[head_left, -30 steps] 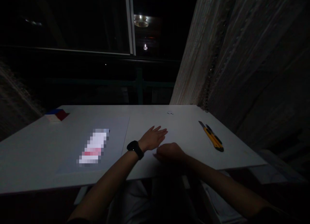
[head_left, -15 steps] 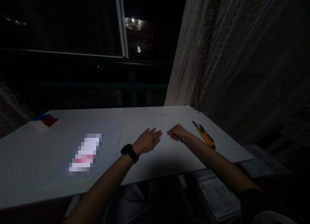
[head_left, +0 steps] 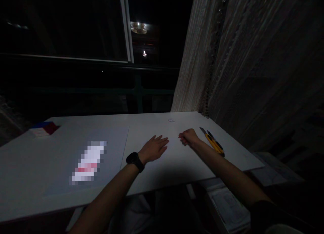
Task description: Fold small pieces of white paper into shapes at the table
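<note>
My left hand (head_left: 154, 148), with a black watch on its wrist, lies palm down over the white table (head_left: 162, 175), fingers stretched out. To its right, a short gap away, my right hand (head_left: 188, 137) is closed with thumb and fingertips pressed together. Whatever the pinch may hold is too small or dark to make out. Nearest to the right hand is a yellow utility knife (head_left: 213, 143) with its blade out, and a dark pen (head_left: 214, 139) lies beside it. Small white scraps (head_left: 171, 120) rest beyond the hands.
A lit, pixelated phone-like screen (head_left: 88, 163) lies on a pale sheet (head_left: 116, 153) at the left. Farther back stands a red, white and blue cube (head_left: 44, 128). A curtain (head_left: 188, 58) hangs at the table's back right, by a dark window. Papers (head_left: 229, 207) sit below the right edge.
My right hand has moved slightly to the right, away from the left hand, still pinched. The left hand stays flat in almost the same place.
</note>
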Tool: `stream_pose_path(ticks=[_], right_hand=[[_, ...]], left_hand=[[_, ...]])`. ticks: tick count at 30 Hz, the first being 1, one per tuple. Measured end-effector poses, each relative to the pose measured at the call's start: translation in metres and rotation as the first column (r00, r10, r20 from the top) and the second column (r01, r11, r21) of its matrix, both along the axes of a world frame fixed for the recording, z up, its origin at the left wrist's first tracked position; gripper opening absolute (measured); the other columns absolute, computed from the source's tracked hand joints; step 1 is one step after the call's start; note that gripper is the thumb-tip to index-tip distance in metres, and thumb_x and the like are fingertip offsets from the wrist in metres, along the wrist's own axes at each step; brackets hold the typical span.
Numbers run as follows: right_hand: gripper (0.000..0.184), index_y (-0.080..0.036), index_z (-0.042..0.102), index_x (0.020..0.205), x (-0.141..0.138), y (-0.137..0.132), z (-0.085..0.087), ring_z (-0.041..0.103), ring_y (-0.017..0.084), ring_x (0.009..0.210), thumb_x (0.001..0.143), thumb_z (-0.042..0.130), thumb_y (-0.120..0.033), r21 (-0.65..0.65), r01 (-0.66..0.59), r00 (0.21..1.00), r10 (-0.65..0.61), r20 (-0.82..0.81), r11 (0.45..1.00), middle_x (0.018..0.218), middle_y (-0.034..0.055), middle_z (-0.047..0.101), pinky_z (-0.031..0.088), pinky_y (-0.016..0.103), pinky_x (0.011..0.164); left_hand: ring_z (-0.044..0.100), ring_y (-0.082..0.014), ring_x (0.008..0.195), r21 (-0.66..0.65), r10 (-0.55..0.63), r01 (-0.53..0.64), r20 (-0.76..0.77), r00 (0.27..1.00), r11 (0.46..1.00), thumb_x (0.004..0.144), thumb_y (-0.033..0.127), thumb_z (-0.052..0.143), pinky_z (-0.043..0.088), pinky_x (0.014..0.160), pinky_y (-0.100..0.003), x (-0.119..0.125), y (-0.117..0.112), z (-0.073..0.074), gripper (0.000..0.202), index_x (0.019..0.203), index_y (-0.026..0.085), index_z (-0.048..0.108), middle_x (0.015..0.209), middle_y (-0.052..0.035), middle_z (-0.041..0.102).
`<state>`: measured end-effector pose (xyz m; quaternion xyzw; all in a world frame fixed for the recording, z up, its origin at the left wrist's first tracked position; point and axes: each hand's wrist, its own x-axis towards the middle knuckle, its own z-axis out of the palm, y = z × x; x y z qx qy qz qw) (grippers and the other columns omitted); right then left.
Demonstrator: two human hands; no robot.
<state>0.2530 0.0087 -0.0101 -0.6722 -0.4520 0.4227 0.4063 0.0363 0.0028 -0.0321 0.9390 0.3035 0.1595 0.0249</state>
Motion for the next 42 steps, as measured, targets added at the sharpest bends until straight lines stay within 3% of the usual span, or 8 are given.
stream_pose_path(ticks=[10, 16, 21, 26, 32, 36, 40, 42], right_hand=[[0.016, -0.011, 0.052, 0.052, 0.004, 0.009, -0.003, 0.045, 0.009, 0.027, 0.067, 0.057, -0.009, -0.010, 0.006, 0.994, -0.005, 0.110, 1.000, 0.034, -0.0009, 0.049, 0.039, 0.019, 0.028], [0.014, -0.011, 0.063, 0.072, 0.009, 0.009, 0.000, 0.059, 0.012, 0.052, 0.073, 0.059, -0.024, 0.183, -0.091, 0.956, 0.035, 0.291, 0.979, 0.061, 0.0055, 0.065, 0.048, 0.020, 0.050], [0.030, -0.014, 0.066, 0.095, -0.009, 0.007, 0.011, 0.062, 0.017, 0.083, 0.070, 0.062, -0.032, 0.141, -0.628, 0.572, 0.331, 0.751, 0.766, 0.093, 0.0081, 0.068, 0.045, 0.025, 0.076], [0.032, -0.015, 0.067, 0.094, -0.019, 0.016, 0.025, 0.062, 0.017, 0.077, 0.067, 0.064, -0.033, -0.111, -0.674, 0.349, 0.447, 0.824, 0.731, 0.085, 0.0068, 0.068, 0.043, 0.024, 0.069], [0.023, -0.013, 0.068, 0.074, -0.021, 0.027, 0.035, 0.054, 0.011, 0.060, 0.059, 0.070, -0.031, -0.244, -0.635, 0.445, 0.605, 0.661, 0.733, 0.061, -0.0004, 0.061, 0.037, 0.020, 0.055], [0.021, -0.011, 0.061, 0.061, -0.013, 0.025, 0.041, 0.044, 0.008, 0.050, 0.056, 0.071, -0.030, -0.161, -0.647, 0.615, 0.635, 0.467, 0.745, 0.049, -0.0050, 0.050, 0.033, 0.019, 0.049], [0.029, -0.012, 0.057, 0.062, 0.005, 0.021, 0.041, 0.042, 0.006, 0.046, 0.057, 0.071, -0.036, 0.071, -0.563, 0.811, 0.535, 0.237, 0.823, 0.047, -0.0069, 0.045, 0.032, 0.018, 0.044], [0.030, -0.013, 0.055, 0.066, 0.008, 0.020, 0.036, 0.047, 0.007, 0.048, 0.058, 0.072, -0.037, 0.173, -0.429, 0.903, 0.421, 0.084, 0.887, 0.051, -0.0051, 0.049, 0.037, 0.018, 0.044]], left_hand=[[0.032, -0.0205, 0.128, 0.008, -0.001, 0.001, 0.004, 1.000, 1.000, 0.092, 0.039, 0.025, 0.021, 0.105, -0.043, 0.000, 0.001, -0.002, 0.044, 0.128, 0.023, 0.042, 0.137, -0.0039, 0.042], [0.039, -0.0207, 0.124, 0.054, 0.031, -0.035, 0.060, 0.998, 0.998, 0.091, 0.037, 0.029, 0.025, 0.104, -0.041, 0.001, -0.001, -0.002, 0.043, 0.125, 0.017, 0.045, 0.131, -0.0098, 0.048], [0.049, -0.0213, 0.114, 0.108, 0.033, -0.044, 0.098, 0.995, 0.993, 0.089, 0.032, 0.032, 0.035, 0.098, -0.038, 0.002, -0.005, 0.001, 0.038, 0.116, 0.015, 0.053, 0.123, -0.0113, 0.055], [0.052, -0.0211, 0.110, 0.115, 0.034, -0.047, 0.116, 0.993, 0.992, 0.089, 0.030, 0.033, 0.039, 0.096, -0.037, 0.002, -0.007, 0.003, 0.036, 0.114, 0.016, 0.055, 0.122, -0.0103, 0.055], [0.053, -0.0211, 0.109, 0.101, 0.036, -0.052, 0.148, 0.988, 0.994, 0.089, 0.030, 0.033, 0.039, 0.095, -0.038, 0.003, -0.009, 0.005, 0.036, 0.115, 0.016, 0.054, 0.118, -0.0103, 0.058], [0.046, -0.0225, 0.117, 0.053, 0.168, -0.195, 0.324, 0.931, 0.979, 0.089, 0.036, 0.034, 0.032, 0.102, -0.039, -0.007, -0.002, 0.014, 0.042, 0.121, 0.013, 0.050, 0.125, -0.0123, 0.052], [0.040, -0.0268, 0.122, -0.258, 0.454, -0.384, 0.643, 0.617, 0.887, 0.084, 0.050, 0.041, 0.029, 0.103, -0.044, -0.032, 0.015, 0.027, 0.054, 0.124, 0.014, 0.047, 0.130, -0.0141, 0.047], [0.044, -0.0262, 0.119, -0.502, 0.553, -0.233, 0.734, 0.394, 0.833, 0.081, 0.055, 0.041, 0.033, 0.100, -0.043, -0.043, 0.022, 0.031, 0.055, 0.120, 0.016, 0.049, 0.127, -0.0135, 0.050]])
